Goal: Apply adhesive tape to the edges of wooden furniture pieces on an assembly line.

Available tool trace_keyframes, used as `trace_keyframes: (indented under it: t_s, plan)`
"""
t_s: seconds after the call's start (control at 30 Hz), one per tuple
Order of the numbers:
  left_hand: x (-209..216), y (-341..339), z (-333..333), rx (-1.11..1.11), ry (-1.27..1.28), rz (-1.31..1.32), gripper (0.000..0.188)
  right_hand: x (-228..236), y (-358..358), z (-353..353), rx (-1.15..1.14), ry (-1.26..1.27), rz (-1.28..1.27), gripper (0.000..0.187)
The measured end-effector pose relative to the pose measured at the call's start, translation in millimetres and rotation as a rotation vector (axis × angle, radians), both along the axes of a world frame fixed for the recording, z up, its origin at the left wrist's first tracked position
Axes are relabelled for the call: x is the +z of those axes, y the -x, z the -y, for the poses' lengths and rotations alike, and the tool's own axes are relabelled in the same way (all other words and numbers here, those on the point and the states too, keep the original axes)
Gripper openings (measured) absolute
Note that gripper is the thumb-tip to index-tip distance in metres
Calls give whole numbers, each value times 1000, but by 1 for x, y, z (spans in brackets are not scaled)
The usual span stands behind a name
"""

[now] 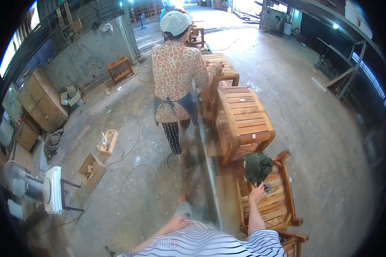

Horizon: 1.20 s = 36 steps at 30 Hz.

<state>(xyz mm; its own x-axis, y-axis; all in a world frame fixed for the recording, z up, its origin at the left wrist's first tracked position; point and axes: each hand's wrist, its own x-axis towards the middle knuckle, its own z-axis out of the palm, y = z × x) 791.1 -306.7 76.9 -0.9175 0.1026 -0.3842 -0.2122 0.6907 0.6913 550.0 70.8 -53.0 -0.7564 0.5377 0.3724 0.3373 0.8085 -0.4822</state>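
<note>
My right hand (pixel 257 193) reaches over a wooden slatted piece of furniture (pixel 275 204) and is closed on a small grey round thing (pixel 267 188) that looks like a roll of tape. Just beyond the fingers, a dark green cloth bundle (pixel 257 167) rests at the far end of the slats. Low in front of my striped shirt, my left hand (pixel 176 224) hangs with fingers loosely stretched out and nothing visible in it. A pale grey patch of cloth (pixel 183 210) shows beside it.
Ahead, a co-worker (pixel 176 73) stands with a hand on a wooden slatted table (pixel 221 64). Another slatted table (pixel 244 109) stands closer to me. On the left are a cardboard box (pixel 91 169), a wooden tray (pixel 107 141), a fan (pixel 23 180) and cables over the floor.
</note>
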Motion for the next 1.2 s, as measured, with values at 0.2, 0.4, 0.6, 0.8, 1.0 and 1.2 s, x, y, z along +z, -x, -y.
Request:
trace_keyframes:
  t_s: [0.2, 0.4, 0.6, 0.8, 1.0, 1.2]
  plan:
    - [-58, 48, 77, 28, 172, -306, 39, -83, 41, 51, -49, 72, 15, 40]
    - [-148, 87, 117, -95, 327, -397, 35, -141, 67, 70, -53, 57, -64, 38]
    - [-217, 164, 125, -290, 449, -539, 34, -166, 97, 79, -70, 65, -138, 38]
    - [-252, 194, 80, -187, 211, -440, 41, -204, 133, 71, -10, 143, -276, 41]
    - [-284, 164, 126, -203, 200, -19, 62, -231, 179, 87, -15, 282, -394, 47]
    - [-259, 118, 159, 109, 98, -8, 64, -211, 116, 145, 188, 486, -740, 46]
